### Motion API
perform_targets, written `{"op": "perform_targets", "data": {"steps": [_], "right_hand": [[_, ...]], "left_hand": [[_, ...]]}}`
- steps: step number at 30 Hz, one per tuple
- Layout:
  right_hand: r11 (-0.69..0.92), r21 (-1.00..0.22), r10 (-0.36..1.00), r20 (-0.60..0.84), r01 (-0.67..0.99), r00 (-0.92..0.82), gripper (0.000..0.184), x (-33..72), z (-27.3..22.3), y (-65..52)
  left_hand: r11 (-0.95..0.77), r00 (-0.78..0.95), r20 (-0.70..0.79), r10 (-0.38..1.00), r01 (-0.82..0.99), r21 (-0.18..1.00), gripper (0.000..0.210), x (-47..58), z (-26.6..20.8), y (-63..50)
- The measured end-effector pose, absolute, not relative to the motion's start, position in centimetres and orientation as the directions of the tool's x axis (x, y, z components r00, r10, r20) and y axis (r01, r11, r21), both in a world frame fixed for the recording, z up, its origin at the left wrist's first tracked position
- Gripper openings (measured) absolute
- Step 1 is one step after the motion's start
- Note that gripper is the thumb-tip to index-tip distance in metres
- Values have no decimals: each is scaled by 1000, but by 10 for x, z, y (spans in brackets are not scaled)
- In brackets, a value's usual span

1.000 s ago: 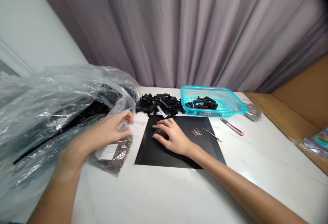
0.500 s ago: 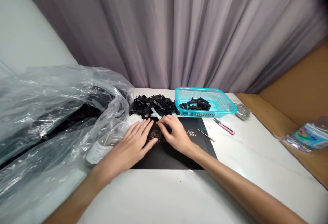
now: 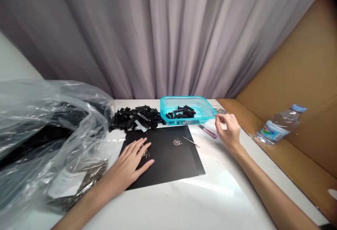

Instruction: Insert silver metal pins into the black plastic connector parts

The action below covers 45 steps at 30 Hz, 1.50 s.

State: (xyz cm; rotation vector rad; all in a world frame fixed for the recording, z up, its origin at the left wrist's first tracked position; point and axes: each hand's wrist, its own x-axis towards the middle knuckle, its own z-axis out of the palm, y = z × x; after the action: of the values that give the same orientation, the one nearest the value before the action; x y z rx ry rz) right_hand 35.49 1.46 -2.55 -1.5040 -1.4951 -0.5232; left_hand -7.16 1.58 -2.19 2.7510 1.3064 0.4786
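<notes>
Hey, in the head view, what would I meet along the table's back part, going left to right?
Large clear plastic bag, pile of black parts, blue basket, right hand, water bottle.

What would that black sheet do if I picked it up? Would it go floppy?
The black sheet would probably bend, since it looks thin. The tiny shiny bits lying loose on it would likely slide if it tilted. The left hand, spread over one side, might pin it there.
</notes>
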Motion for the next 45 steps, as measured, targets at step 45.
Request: {"op": "perform_targets", "data": {"steps": [45], "right_hand": [[-457, -451, 752, 264, 767, 604, 71, 422, -30, 32]], "left_hand": [[-662, 626, 234, 744, 739, 125, 63, -70, -13, 25]]}}
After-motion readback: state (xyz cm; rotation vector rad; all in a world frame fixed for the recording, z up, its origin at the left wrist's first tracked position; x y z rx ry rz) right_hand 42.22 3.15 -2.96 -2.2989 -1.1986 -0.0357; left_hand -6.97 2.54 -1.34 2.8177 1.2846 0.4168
